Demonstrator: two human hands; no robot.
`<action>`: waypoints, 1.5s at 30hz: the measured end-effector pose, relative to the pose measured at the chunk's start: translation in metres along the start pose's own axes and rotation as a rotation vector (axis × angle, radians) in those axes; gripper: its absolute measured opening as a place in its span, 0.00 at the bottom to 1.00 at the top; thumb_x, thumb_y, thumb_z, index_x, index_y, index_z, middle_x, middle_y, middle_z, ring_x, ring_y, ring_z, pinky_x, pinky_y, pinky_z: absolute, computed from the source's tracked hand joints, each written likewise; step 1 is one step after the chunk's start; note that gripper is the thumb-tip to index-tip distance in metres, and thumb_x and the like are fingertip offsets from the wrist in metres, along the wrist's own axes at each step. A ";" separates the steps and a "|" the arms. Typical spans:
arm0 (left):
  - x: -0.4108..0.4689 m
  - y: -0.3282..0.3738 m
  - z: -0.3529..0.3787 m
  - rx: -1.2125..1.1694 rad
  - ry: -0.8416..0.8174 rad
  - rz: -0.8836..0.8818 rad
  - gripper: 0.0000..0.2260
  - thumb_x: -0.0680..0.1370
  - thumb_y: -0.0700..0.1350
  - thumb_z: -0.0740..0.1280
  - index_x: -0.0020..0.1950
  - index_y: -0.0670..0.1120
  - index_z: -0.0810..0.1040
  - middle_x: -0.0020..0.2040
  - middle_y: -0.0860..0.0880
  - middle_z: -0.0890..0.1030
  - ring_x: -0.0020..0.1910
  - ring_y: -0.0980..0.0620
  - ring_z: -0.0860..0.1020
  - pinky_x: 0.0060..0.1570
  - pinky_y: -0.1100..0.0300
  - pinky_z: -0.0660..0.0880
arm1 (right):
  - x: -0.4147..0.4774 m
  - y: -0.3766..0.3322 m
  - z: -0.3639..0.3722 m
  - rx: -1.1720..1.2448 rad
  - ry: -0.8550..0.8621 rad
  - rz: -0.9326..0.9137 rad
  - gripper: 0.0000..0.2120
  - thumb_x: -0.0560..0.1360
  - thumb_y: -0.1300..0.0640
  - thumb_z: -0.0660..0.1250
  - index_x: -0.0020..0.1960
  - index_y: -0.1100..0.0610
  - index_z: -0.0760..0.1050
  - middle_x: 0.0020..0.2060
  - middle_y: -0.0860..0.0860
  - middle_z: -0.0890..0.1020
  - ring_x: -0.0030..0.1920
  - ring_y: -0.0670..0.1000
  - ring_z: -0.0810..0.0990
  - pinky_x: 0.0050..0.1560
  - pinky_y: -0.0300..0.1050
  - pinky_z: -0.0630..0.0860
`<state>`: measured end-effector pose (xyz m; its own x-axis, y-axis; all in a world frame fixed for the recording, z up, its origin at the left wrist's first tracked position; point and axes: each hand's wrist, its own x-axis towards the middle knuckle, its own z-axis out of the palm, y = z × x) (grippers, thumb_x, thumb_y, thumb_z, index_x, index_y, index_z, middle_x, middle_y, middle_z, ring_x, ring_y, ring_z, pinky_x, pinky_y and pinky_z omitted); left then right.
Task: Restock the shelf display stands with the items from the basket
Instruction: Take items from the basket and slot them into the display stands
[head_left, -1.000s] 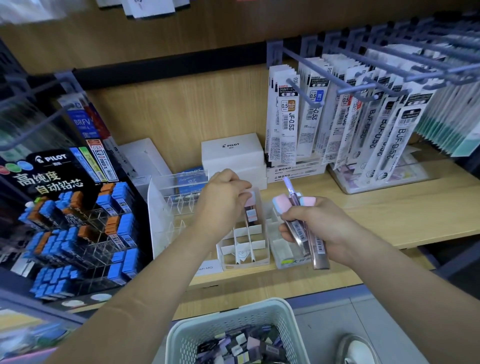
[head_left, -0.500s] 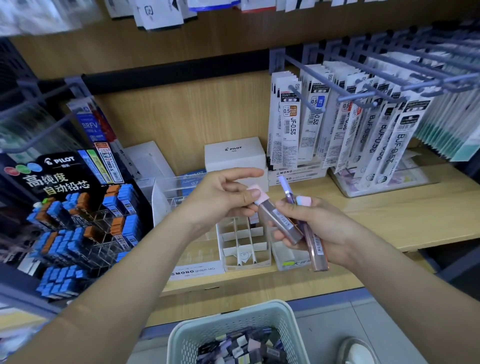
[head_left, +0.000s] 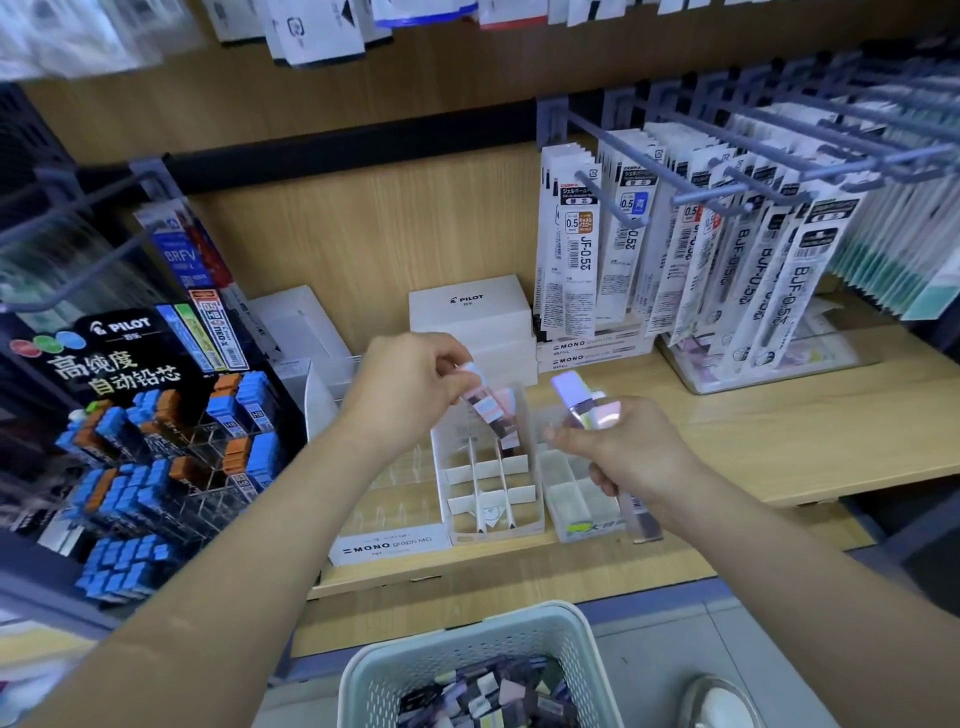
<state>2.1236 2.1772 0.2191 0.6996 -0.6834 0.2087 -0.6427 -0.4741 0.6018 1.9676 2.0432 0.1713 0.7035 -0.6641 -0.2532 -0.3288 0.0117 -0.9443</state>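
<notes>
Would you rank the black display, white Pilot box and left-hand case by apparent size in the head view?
Largest to smallest:
1. black display
2. white Pilot box
3. case in the left hand

The left fingers (head_left: 447, 358) pinch one lead case (head_left: 491, 415); the right fingers (head_left: 574, 440) hold at least two cases (head_left: 571, 392). Beneath them sit two divided stands (head_left: 493, 535) and one basket (head_left: 467, 631).
</notes>
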 end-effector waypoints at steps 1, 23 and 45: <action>-0.001 -0.001 0.005 0.036 0.012 0.008 0.05 0.72 0.45 0.73 0.47 0.47 0.82 0.37 0.53 0.81 0.38 0.53 0.80 0.41 0.62 0.76 | 0.001 0.003 0.006 -0.033 -0.017 -0.001 0.10 0.69 0.58 0.77 0.37 0.58 0.76 0.20 0.49 0.72 0.19 0.48 0.67 0.22 0.38 0.65; -0.005 -0.017 0.057 0.319 0.013 0.287 0.06 0.77 0.45 0.66 0.48 0.44 0.81 0.45 0.45 0.79 0.43 0.42 0.79 0.41 0.52 0.75 | 0.028 0.038 0.023 -0.224 0.091 -0.044 0.06 0.67 0.58 0.71 0.42 0.51 0.76 0.40 0.55 0.75 0.36 0.54 0.71 0.37 0.43 0.67; -0.004 0.018 0.018 -0.622 -0.231 -0.186 0.06 0.76 0.39 0.70 0.51 0.40 0.80 0.36 0.41 0.82 0.30 0.53 0.81 0.34 0.64 0.79 | -0.013 -0.015 0.017 0.198 -0.259 0.014 0.10 0.78 0.52 0.67 0.58 0.53 0.76 0.36 0.55 0.76 0.26 0.51 0.76 0.22 0.36 0.66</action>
<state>2.1035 2.1608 0.2151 0.6522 -0.7550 -0.0685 -0.1719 -0.2353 0.9566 1.9740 2.0649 0.1852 0.8450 -0.4505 -0.2880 -0.2292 0.1814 -0.9563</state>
